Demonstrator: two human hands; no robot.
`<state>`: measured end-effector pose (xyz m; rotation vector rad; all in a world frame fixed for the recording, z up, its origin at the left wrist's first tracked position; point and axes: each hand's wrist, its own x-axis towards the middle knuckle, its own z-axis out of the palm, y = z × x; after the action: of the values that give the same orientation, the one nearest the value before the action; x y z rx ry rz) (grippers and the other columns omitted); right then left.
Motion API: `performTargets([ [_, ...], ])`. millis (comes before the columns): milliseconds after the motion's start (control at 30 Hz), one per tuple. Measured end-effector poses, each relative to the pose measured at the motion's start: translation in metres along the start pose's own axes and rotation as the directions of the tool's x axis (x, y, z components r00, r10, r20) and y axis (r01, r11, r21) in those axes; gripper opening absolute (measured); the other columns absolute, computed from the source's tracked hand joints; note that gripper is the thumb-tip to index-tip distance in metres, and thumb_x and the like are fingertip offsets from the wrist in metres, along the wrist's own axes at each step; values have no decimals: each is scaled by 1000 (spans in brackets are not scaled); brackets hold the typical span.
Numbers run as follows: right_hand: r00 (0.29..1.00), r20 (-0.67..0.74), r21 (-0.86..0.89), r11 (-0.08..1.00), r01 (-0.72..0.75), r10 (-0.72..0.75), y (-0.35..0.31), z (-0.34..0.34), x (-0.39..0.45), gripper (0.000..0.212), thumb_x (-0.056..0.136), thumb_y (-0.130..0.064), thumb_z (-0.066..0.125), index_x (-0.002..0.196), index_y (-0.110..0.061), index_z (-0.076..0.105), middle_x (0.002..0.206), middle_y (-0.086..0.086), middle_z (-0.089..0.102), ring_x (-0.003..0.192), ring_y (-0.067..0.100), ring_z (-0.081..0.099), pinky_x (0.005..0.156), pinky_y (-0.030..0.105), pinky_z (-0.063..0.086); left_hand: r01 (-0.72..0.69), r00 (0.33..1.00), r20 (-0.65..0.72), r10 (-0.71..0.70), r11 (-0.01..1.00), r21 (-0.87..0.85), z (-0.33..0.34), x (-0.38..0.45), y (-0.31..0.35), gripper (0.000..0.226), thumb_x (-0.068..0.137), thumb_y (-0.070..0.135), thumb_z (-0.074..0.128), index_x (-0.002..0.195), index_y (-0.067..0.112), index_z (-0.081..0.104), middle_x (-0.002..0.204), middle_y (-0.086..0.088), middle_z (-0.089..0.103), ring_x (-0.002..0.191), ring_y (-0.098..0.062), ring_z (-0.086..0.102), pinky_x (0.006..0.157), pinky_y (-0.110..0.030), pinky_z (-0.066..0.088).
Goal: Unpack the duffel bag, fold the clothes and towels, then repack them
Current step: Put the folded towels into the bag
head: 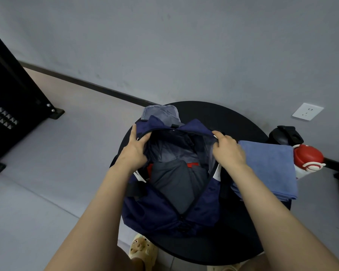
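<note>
Both hands grip the bag (pixel 160 214) rim on the desk (pixel 233 122): left hand (pixel 134 148) at 10 o'clock, right hand (pixel 228 150) at 2. Grey garment (pixel 174 182) inside; blue towel (pixel 270 167) at 3.

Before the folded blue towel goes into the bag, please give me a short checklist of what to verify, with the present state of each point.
1. Duffel bag unzipped and mouth held wide: ok; the left hand and the right hand each grip one edge of the opening.
2. Free space inside: ok; the dark grey folded garment lies flat at the bottom, and the lining above it is bare.
3. Blue towel folded: ok; it lies flat on the round black table, right of the bag.
4. A hand free to lift the towel: not ok; both hold the bag.
5. Anything else left to pack: cannot tell.
</note>
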<state>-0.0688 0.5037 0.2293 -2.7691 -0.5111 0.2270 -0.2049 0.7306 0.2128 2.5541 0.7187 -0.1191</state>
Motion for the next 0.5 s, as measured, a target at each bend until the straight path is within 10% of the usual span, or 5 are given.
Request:
performTargets([
  [300, 997, -15, 189, 979, 80, -79, 11, -8, -10, 49, 102, -45, 21, 145, -27, 37, 140, 6, 43, 128, 27, 41, 101, 40, 36, -2, 996, -92, 19, 984, 178, 0, -5, 6, 78, 85, -2, 47, 147, 40, 23, 159, 1, 10, 108, -36, 58, 83, -39, 50],
  [400, 971, -175, -25, 987, 159, -161, 42, -12, 1, 40, 103, -24, 37, 141, -14, 45, 134, 12, 49, 121, 32, 45, 98, 40, 37, 12, 996, -92, 4, 984, 178, 2, -4, 9, 81, 84, -2, 45, 148, 41, 19, 159, 2, 10, 108, -36, 58, 83, -38, 48],
  [500, 992, -54, -223, 970, 100, -115, 79, -18, 11, 49, 100, -16, 43, 148, -17, 31, 150, 16, 32, 140, 31, 26, 113, 43, 18, 16, 996, -89, 0, 985, 172, 3, -3, 15, 82, 83, -2, 43, 147, 42, 18, 159, 2, 9, 110, -37, 57, 85, -39, 47],
])
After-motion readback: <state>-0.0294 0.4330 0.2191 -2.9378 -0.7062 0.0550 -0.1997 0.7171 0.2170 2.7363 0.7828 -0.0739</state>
